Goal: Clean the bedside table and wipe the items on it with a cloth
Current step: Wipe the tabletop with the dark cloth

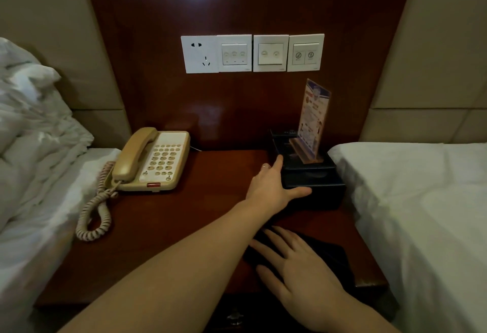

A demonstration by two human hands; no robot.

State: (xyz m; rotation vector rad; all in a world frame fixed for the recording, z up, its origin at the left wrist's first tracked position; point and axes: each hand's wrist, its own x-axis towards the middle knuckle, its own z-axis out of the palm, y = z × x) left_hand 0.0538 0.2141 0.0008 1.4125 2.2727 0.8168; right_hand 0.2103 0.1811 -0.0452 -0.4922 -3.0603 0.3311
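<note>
Left hand (271, 188) reaching, fingers straight, spread, touching near left corner of dark rectangular box (313, 174) | right hand (297, 269) lying flat, fingers splayed, pressing dark folded cloth (329, 253) | cloth sitting on reddish-brown wooden bedside table (184, 214), front right, near box.

Hotel guest room, twin layout. Dark wooden worktop (210, 201) sitting between two white-sheeted beds (421, 201), padded headboard panels (66, 43) rising behind. Beige corded telephone (155, 160) resting on it, an acrylic notice stand (312, 119) standing on a dark box (311, 174). Row of wall switches (253, 53) showing above.
</note>
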